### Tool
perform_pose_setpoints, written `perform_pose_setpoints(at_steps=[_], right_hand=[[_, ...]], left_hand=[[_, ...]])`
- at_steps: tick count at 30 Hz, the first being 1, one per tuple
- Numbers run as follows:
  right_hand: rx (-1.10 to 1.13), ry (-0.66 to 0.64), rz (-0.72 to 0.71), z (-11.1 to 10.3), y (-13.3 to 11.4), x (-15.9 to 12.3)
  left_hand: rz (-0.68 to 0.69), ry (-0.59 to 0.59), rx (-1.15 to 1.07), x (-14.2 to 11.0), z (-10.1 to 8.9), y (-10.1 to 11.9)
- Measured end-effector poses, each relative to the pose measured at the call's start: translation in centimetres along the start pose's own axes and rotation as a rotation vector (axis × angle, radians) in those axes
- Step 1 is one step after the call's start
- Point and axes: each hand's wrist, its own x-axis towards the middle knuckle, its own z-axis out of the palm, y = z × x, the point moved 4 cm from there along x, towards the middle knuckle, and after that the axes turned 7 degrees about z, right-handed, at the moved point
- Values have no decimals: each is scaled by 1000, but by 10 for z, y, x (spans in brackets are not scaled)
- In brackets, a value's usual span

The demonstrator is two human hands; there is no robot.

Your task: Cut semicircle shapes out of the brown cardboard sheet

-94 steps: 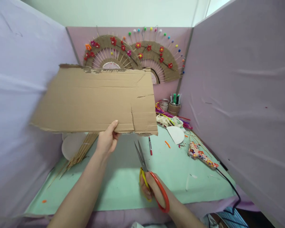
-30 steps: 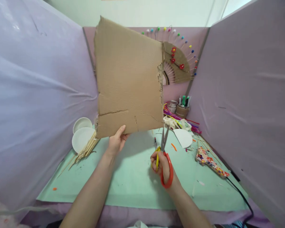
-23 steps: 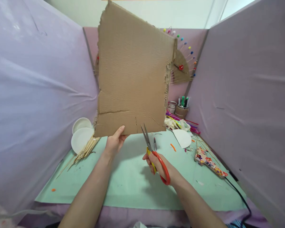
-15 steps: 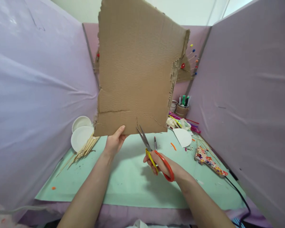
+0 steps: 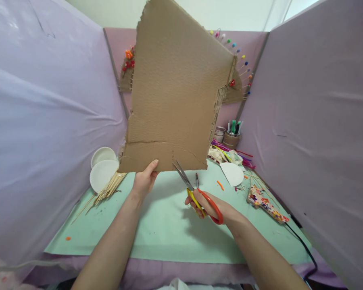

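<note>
A large brown cardboard sheet (image 5: 175, 92) stands upright above the table, its edges rough and torn. My left hand (image 5: 145, 179) grips its bottom edge, thumb on the near face. Creases cross the lower part of the sheet. In my right hand (image 5: 204, 203) is a pair of scissors (image 5: 184, 176) with one red and one yellow handle loop. The blades are slightly parted, and their tips reach the sheet's lower edge right of my left thumb. Whether they bite into the cardboard I cannot tell.
White paper plates (image 5: 103, 176) and wooden skewers (image 5: 110, 189) lie at left. At right are a patterned glue gun (image 5: 268, 205) with a black cord, a white paper piece (image 5: 232, 174) and pipe cleaners (image 5: 245, 160). A pen holder (image 5: 231, 140) stands behind; a marker (image 5: 197, 180) lies mid-table.
The cardboard sheet has tilted and its right side has swung inward, showing more of the pins and red decorations behind. The scissors have shifted only slightly.
</note>
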Motion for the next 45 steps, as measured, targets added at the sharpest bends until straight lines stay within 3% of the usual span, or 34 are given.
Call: perform_pose_setpoints(at_steps=[10,15,21,28,32,41,45], right_hand=[[196,-168,21,-3,8,3],[219,-188,39,-5,9,3],[151,-70,26,-1,4,9],[253,128,-55,8,-5,30],[325,176,-15,8,-16,36],[-179,267,-92,-9,-42,41],[-249,245,-94,-7,-47,36]], left_hand=[[33,10,-22,0,0,4],[33,36,-18,1,-3,4],[-17,17,-20,-5,2,-1],[-35,60,-19,-11,8,-5],[-70,54,-27,-14,8,-9],[-89,15,-39,-17,11,-10],[-97,22,-56,-19,11,-9]])
